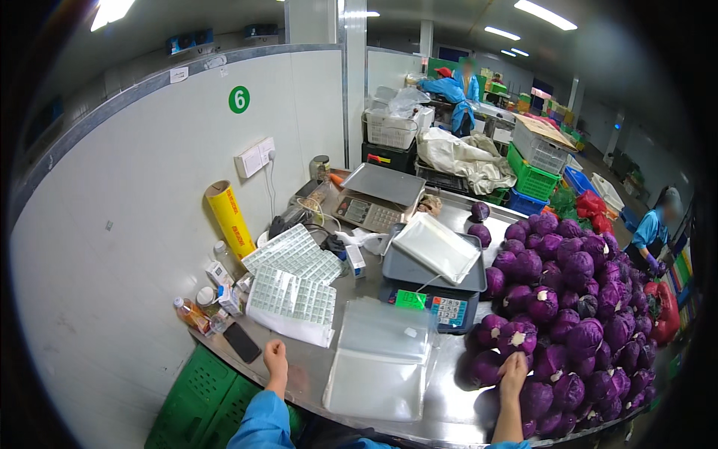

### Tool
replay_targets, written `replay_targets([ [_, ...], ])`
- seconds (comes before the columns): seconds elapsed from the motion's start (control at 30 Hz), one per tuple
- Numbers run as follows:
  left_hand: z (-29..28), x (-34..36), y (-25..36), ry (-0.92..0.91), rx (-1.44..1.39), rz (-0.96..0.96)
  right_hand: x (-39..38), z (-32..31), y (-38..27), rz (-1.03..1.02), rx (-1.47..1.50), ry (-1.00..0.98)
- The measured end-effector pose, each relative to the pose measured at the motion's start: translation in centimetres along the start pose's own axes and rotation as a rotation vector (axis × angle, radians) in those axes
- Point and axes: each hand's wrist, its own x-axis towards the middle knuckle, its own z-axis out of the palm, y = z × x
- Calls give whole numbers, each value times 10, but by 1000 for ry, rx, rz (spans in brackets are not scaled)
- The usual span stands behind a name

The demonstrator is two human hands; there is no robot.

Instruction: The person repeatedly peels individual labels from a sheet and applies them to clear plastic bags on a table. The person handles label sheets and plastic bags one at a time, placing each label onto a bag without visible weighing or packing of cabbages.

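Note:
Loosely curled, my left hand (276,361) hovers over the steel table's front edge, just right of a dark phone (241,343); no object shows in it. My right hand (513,372) is at the left front of a big heap of red cabbages (580,340), its fingers drawn together. Beside those fingers lies one red cabbage (486,368), and another with a pale cut stem (517,339) sits just beyond; whether I touch either cannot be made out. Between my hands a stack of clear plastic bags (380,367) lies flat.
Behind the bags stands a digital scale (451,310) bearing a pack of clear film (437,247). Label sheets (292,303), bottles (191,314) and a yellow roll (229,219) line the left wall. A second scale (369,212) is farther back. A green crate (198,400) sits below. Co-workers (649,232) stand beyond.

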Motion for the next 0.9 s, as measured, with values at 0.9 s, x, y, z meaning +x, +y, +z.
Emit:
replay_targets([
  [0.9, -28, 85, 240, -644, -638, 104, -98, 245, -36, 319, 371, -686],
])
